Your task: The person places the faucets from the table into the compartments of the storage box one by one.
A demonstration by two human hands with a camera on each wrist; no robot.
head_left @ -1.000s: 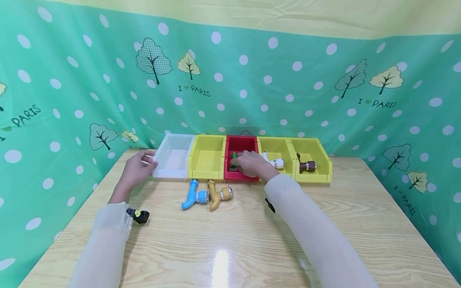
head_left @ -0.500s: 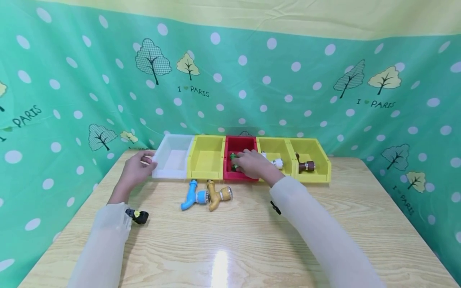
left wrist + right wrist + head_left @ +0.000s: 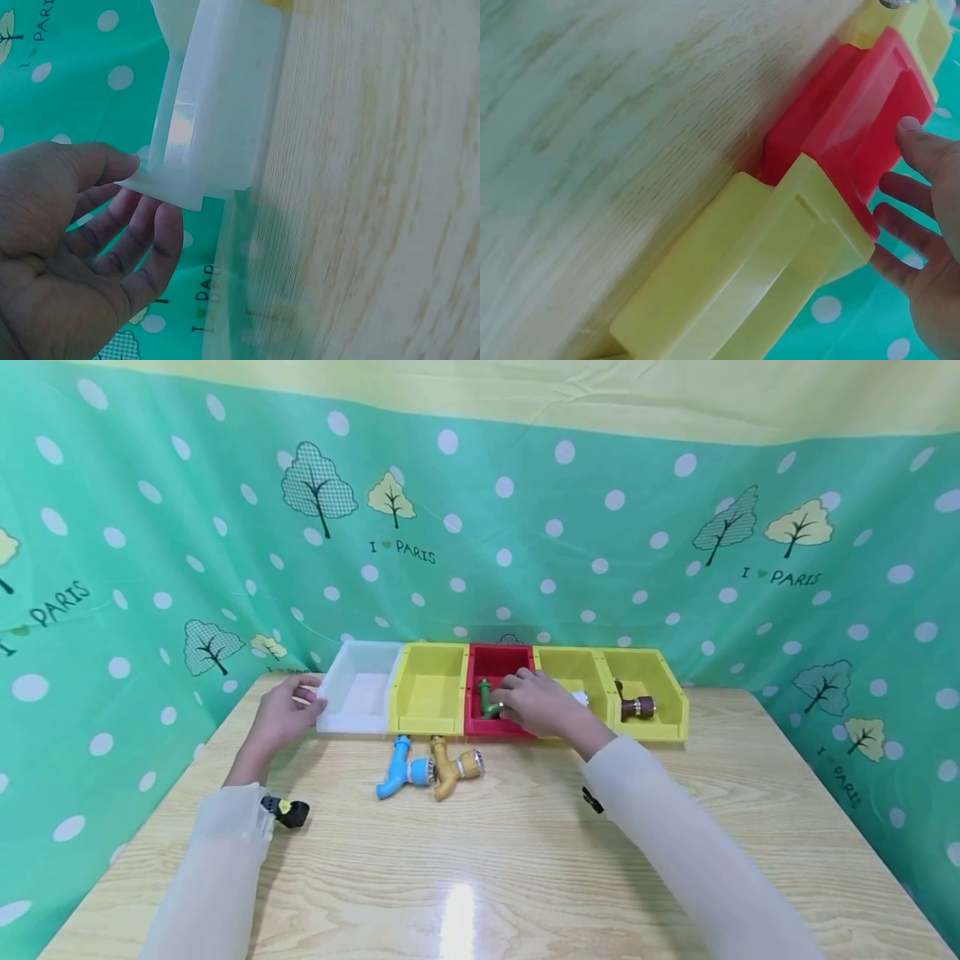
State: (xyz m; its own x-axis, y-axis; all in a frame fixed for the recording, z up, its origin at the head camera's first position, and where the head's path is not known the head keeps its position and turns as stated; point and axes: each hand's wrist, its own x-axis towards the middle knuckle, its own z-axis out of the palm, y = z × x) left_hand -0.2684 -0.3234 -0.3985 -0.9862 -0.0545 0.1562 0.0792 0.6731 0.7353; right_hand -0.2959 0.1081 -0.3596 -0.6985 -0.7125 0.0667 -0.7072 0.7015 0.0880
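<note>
My left hand [image 3: 288, 706] holds the left edge of the white bin [image 3: 365, 724] at the row's left end. In the left wrist view the thumb lies on the bin's rim, with fingertips below it. Over the red bin [image 3: 495, 726] is my right hand [image 3: 546, 703], its fingers loosely extended. A green faucet [image 3: 486, 697] lies in that bin, its right part hidden by the hand. The right wrist view shows the fingers spread and holding nothing. On the table in front lie a blue faucet [image 3: 403, 768] and a mustard-yellow faucet [image 3: 452, 768], side by side.
Left of the red bin stands a yellow bin [image 3: 429, 685]. Two more yellow bins stand to its right, one with a white faucet [image 3: 581, 697] partly hidden by my hand, the other with a brown faucet [image 3: 639, 707]. A patterned green curtain [image 3: 480, 527] hangs behind.
My right hand has drawn slightly up and right from the green faucet, which now shows more in the red bin. The left hand has stayed at the white bin.
</note>
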